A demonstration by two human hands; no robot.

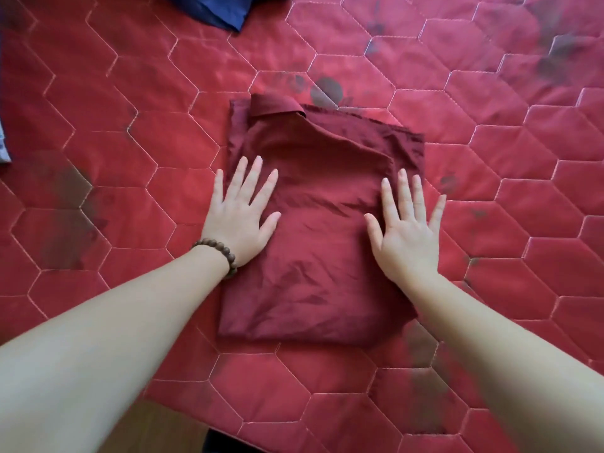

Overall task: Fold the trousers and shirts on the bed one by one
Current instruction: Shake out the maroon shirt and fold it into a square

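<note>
A dark red collared shirt point(320, 230) lies folded into a rectangle in the middle of the bed, its collar at the far end. My left hand point(240, 212) rests flat on the shirt's left edge, fingers spread, a brown bead bracelet on the wrist. On the shirt's right side my right hand point(407, 228) lies flat too, fingers apart. Neither hand grips the cloth.
The bed is covered by a red quilted bedspread point(130, 132) with a hexagon stitch pattern and dark flower prints. A dark blue garment point(217, 9) lies at the far edge, top centre. A strip of grey cloth point(4, 148) shows at the left edge. The bedspread's near edge runs along the bottom left.
</note>
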